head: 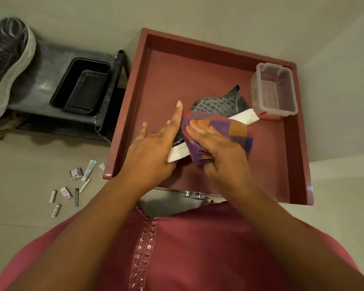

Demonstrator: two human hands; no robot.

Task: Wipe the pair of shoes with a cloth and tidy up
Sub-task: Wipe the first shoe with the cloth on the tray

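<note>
A grey mesh shoe (219,105) with a white sole is seen lying on its side in a red tray (298,143), near the tray's middle. A purple and orange checked cloth (229,128) is draped over the shoe's middle and pressed down by the right hand (216,148), whose fingers are laid flat and close together on the cloth while its thumb side is bunched into the cloth's lower folds. The shoe's near end is steadied by the left hand (153,148), held open with the fingers extended, the forefinger stretched along the upper and the palm against the sole. A clear box (273,91) with red clips stands in the tray's far right corner, just beside the shoe's heel. A second shoe (8,66) rests on a dark rack (40,80) at the far left, next to a black tub (81,86). Small packets (72,185) are scattered on the floor; their printing cannot be read.
</note>
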